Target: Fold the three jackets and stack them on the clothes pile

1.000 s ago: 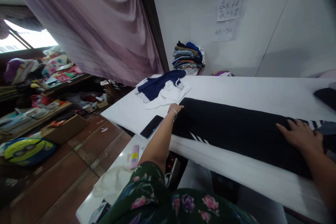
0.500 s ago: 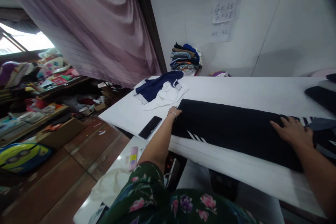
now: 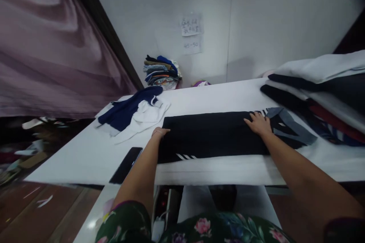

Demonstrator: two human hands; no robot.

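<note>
A black garment with white stripes (image 3: pixel 211 134) lies stretched flat across the white table (image 3: pixel 85 155). My left hand (image 3: pixel 159 133) rests at its left end, at the fabric's edge; its fingers are mostly hidden. My right hand (image 3: pixel 258 122) lies flat on the garment's right part, fingers spread, beside its grey and striped end (image 3: pixel 285 121).
A navy and white garment (image 3: pixel 134 112) lies crumpled at the table's left. A black phone (image 3: pixel 126 165) lies near the front edge. Folded clothes (image 3: pixel 161 70) are stacked against the wall. A pile of garments (image 3: pixel 322 91) fills the right side. A purple curtain (image 3: pixel 51 53) hangs left.
The view has swung right and down, so the pile on the right now shows. Both hands stay on the black garment at much the same spots.
</note>
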